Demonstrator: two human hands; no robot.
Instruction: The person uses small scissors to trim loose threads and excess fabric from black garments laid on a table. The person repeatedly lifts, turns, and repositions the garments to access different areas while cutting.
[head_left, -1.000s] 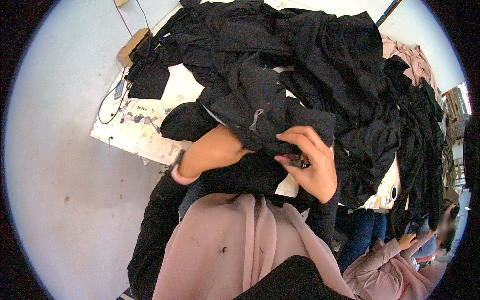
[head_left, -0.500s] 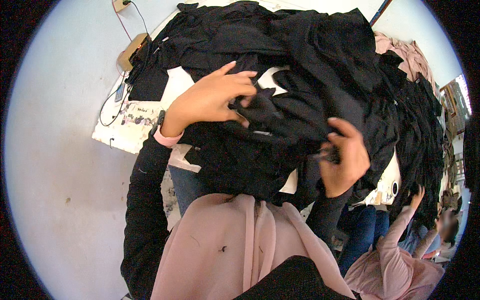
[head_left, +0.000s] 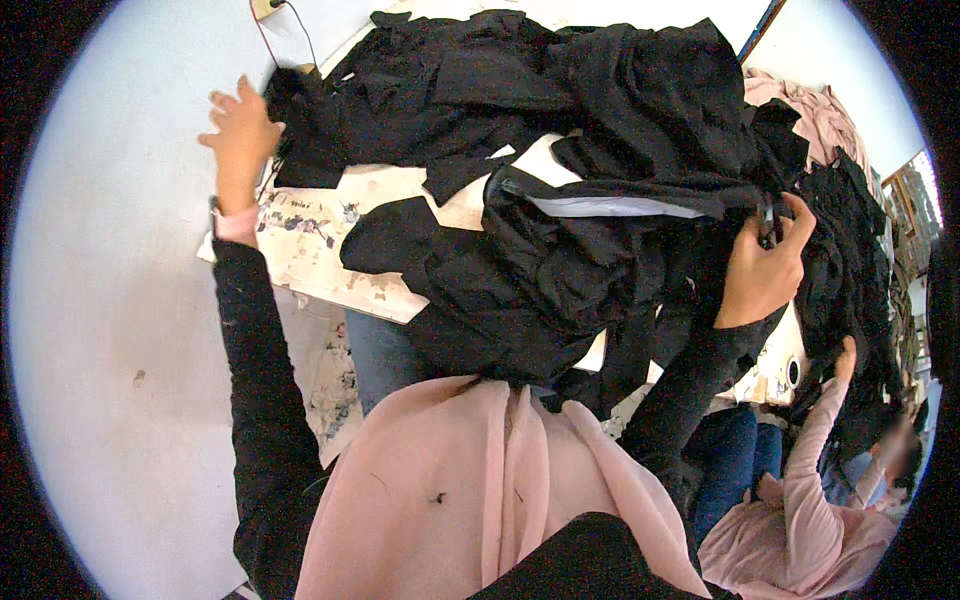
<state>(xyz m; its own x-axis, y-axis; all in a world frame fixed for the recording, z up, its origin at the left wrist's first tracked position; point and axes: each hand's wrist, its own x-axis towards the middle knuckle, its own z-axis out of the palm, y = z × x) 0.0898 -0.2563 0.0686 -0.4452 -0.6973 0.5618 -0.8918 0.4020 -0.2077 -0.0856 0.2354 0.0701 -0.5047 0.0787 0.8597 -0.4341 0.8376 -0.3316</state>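
Observation:
A black garment (head_left: pixel 560 255) lies bunched across the near part of the table and hangs toward my lap. Along its upper fold a pale strip (head_left: pixel 620 207) shows. My right hand (head_left: pixel 768 265) is closed at the right end of that fold, gripping the black cloth. Something small, dark and partly shiny (head_left: pixel 768 222) shows between its fingers; I cannot make out its kind. My left hand (head_left: pixel 243 130) is stretched out past the table's left end, fingers spread, holding nothing visible. It is nearest to the black cloth at the far left.
A heap of black garments (head_left: pixel 560 85) covers the far side of the white, stained table (head_left: pixel 350 280). Pink cloth (head_left: pixel 820 120) lies beyond at the right. A person in a pink top (head_left: pixel 810 530) works at my right, one hand on black cloth. A wall (head_left: pixel 130 300) stands at left.
My left hand has moved from the middle of the cloth to the far left. My right hand has gone right and farther away, drawing the garment's fold straight and exposing the pale strip.

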